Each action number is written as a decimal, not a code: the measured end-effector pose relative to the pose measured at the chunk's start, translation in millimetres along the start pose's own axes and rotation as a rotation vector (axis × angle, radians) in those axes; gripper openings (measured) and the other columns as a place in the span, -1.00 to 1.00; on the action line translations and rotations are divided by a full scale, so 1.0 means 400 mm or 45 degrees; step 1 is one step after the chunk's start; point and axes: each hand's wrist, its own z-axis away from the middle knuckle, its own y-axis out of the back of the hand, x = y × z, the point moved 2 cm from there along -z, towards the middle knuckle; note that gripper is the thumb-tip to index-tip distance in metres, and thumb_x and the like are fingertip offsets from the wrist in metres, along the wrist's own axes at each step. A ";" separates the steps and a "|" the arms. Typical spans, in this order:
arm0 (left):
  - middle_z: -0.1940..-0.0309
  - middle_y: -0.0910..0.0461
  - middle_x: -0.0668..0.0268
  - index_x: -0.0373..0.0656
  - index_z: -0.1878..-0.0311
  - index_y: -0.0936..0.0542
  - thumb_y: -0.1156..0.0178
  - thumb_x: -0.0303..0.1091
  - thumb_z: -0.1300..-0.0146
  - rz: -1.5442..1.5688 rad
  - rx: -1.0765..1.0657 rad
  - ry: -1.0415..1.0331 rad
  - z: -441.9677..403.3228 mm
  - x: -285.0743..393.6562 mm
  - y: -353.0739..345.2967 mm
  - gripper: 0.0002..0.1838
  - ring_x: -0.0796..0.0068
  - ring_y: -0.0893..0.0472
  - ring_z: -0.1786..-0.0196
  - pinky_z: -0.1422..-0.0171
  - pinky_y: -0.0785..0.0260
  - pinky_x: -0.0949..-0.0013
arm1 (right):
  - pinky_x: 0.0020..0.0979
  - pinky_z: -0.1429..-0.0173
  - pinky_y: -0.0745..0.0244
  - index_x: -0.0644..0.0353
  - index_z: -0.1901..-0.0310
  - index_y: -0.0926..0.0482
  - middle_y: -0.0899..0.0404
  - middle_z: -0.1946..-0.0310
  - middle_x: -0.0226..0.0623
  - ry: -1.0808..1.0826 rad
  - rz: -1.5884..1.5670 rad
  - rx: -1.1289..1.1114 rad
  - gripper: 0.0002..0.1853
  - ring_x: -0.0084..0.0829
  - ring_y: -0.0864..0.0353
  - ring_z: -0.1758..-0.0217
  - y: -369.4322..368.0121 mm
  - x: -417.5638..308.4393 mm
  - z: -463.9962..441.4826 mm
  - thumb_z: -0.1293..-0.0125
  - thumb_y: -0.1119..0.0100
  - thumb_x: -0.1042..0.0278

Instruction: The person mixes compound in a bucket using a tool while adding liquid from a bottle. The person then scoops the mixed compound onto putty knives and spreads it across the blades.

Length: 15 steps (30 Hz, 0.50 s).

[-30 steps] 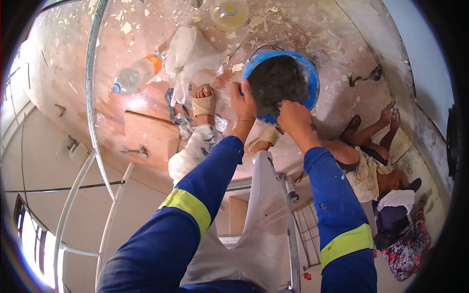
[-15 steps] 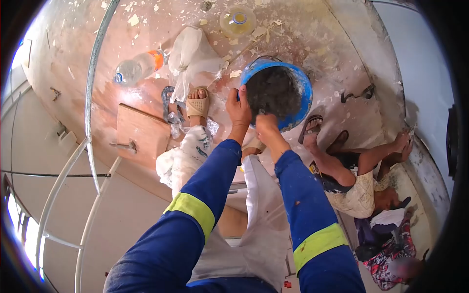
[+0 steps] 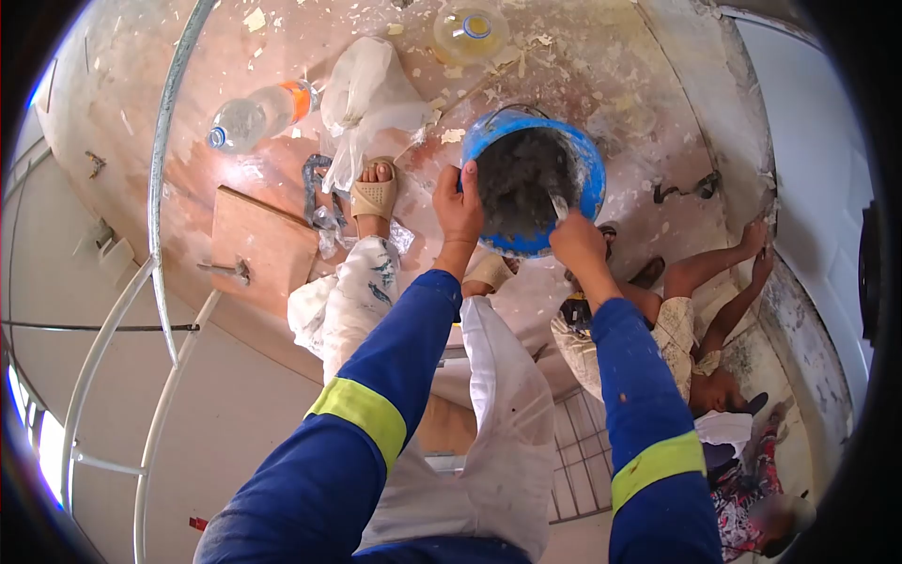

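One bottle [image 3: 241, 124] wears an orange label [image 3: 298, 100], unreadably small; the left hand [image 3: 458, 211] grips a blue bucket [image 3: 593, 183], the right hand [image 3: 577, 242] has fingers clenched around a tool [image 3: 560, 207].

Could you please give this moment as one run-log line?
Left hand: holding blue bucket at rim; right hand: gripping metal-bladed tool over bucket; contents: dark grey mix; nearby: clear plastic bag
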 end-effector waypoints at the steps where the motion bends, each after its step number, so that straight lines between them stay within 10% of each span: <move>1: 0.56 -0.30 0.10 -0.25 0.44 -0.34 -0.20 -0.04 -0.51 -0.015 0.008 0.000 0.004 0.011 0.000 -0.48 0.21 -0.28 0.47 0.32 -0.22 0.17 | 0.08 -0.18 -0.56 0.35 -0.02 -0.59 -0.71 0.05 0.19 0.059 0.011 0.038 -0.66 0.22 -0.68 -0.08 -0.003 -0.010 -0.031 -0.46 -0.05 0.22; 15: 0.56 -0.32 0.11 -0.24 0.44 -0.35 -0.19 -0.05 -0.53 -0.028 -0.015 -0.018 -0.003 0.011 0.008 -0.49 0.21 -0.29 0.48 0.33 -0.22 0.17 | 0.17 -0.02 -0.58 0.45 -0.02 -0.49 -0.69 0.26 0.31 0.314 0.007 0.029 -0.66 0.30 -0.70 0.10 -0.080 -0.047 -0.001 -0.49 -0.10 0.25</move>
